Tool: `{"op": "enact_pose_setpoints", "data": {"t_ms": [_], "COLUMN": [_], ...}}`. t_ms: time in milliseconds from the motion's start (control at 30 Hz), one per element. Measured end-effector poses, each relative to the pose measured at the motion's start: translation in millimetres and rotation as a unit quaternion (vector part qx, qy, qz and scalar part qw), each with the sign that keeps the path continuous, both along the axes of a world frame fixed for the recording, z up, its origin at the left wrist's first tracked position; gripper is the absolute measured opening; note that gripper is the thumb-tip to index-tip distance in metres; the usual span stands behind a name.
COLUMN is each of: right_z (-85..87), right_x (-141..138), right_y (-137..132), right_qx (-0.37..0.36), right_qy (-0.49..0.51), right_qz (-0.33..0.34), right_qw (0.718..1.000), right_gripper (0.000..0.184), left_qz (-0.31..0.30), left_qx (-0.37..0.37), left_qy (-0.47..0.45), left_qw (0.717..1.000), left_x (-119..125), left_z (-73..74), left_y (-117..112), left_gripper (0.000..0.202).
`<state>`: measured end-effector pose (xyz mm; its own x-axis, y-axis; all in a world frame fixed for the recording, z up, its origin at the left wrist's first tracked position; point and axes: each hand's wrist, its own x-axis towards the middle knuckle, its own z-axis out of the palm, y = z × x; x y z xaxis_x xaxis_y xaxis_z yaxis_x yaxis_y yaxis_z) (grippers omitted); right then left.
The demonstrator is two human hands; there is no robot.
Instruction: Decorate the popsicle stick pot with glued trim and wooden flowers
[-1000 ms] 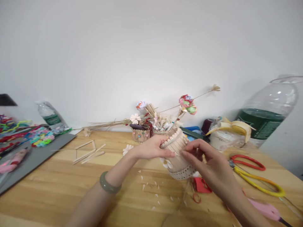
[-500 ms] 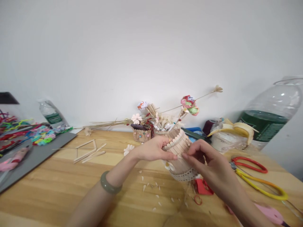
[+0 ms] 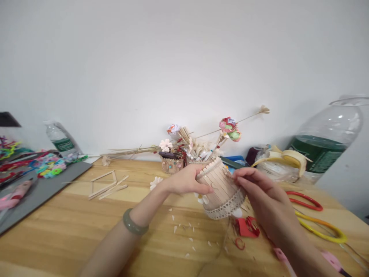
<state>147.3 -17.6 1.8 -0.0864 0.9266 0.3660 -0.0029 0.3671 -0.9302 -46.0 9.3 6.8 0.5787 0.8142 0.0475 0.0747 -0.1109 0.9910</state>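
A small holder made of wooden sticks (image 3: 219, 188), trimmed with lace at its base and a white paper flower on its side, is tilted above the wooden table (image 3: 72, 231). My left hand (image 3: 187, 181) grips its left side, thumb across the sticks, a green bangle on the wrist. My right hand (image 3: 259, 192) holds its right side, fingers curled against the sticks near the rim.
Behind stands a decorated pot of paper flowers (image 3: 173, 163). Loose wooden sticks (image 3: 108, 186) lie at left beside a grey tray (image 3: 43, 192) with coloured pipe cleaners. Red scissors (image 3: 305, 200), yellow scissors (image 3: 323, 229), a large water bottle (image 3: 328, 142) and red scraps (image 3: 246, 227) sit at right.
My right hand has shifted from the front of the stick holder round to its right side. The holder has turned, so more of its stick face and lace shows.
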Motion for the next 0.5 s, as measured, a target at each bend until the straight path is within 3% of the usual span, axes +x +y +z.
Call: {"op": "enact_pose_setpoints", "data": {"t_ms": [200, 500], "right_z": [-4.1, -2.7], "right_x": [-2.0, -5.9], "right_y": [-1.2, -2.6], "right_qx": [-0.011, -0.019], "right_qy": [0.124, 0.124], "right_qz": [-0.011, -0.013], "right_qw": [0.992, 0.992], "right_gripper": [0.004, 0.003], "left_qz": [0.039, 0.056], "left_qx": [-0.006, -0.001], "left_qy": [-0.031, -0.033], "left_qw": [0.999, 0.998], "left_x": [5.1, 6.2], "left_z": [-2.0, 1.7], "left_y": [0.8, -2.3], "left_gripper": [0.033, 0.032]}}
